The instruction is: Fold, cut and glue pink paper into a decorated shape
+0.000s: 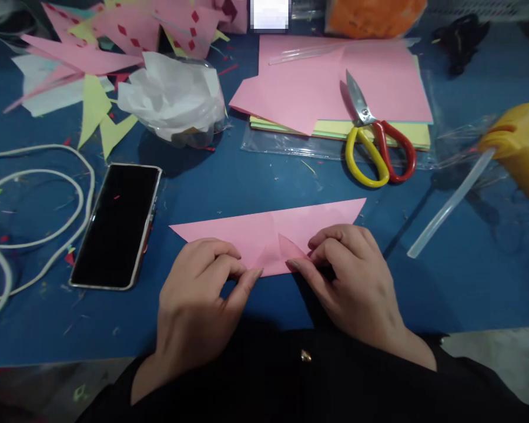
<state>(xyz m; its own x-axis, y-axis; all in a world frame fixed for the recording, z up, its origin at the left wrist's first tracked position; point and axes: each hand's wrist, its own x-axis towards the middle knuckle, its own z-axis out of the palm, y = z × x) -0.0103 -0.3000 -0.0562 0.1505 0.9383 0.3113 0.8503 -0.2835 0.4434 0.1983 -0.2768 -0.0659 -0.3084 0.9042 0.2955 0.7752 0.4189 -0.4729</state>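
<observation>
A pink paper folded into a long triangle (264, 232) lies on the blue table (247, 182) in front of me. My left hand (198, 294) pinches its near edge left of the middle, fingers curled on the paper. My right hand (352, 282) pinches the near edge just right of the middle, where a small flap stands up. The two hands almost meet at the paper's lowest point.
A black phone (117, 226) lies left of the paper beside a white cord (39, 205). Scissors with yellow and red handles (374, 144) rest on a stack of pink and yellow sheets (317, 82). A yellow glue gun (518, 147) with a clear stick, a crumpled plastic bag (171, 100) and paper scraps (92, 53) lie behind.
</observation>
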